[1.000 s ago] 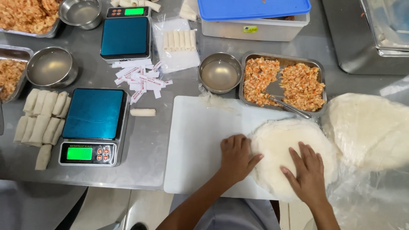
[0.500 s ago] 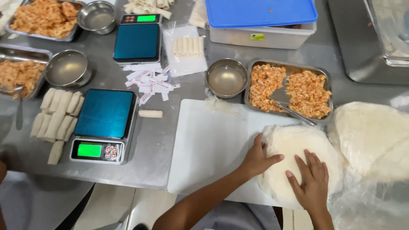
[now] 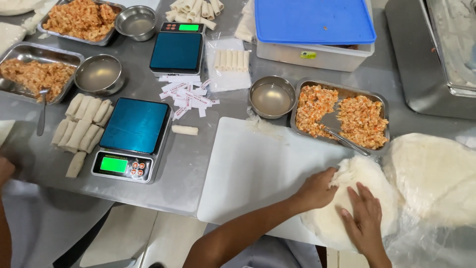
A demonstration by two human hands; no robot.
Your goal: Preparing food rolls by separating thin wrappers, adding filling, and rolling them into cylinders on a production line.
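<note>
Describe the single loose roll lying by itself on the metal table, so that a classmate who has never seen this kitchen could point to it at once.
Start at the white cutting board in front of the person, then look left to the nearer blue-topped scale. In the strip of steel table between them lies one pale roll, on its side. Unlike the rolls stacked left of that scale, it lies alone, touching nothing else.

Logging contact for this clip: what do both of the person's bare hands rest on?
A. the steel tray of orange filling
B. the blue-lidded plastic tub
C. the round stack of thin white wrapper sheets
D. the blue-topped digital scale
C: the left hand lifts the edge of the round stack of thin white wrapper sheets while the right hand lies flat on it.
</note>
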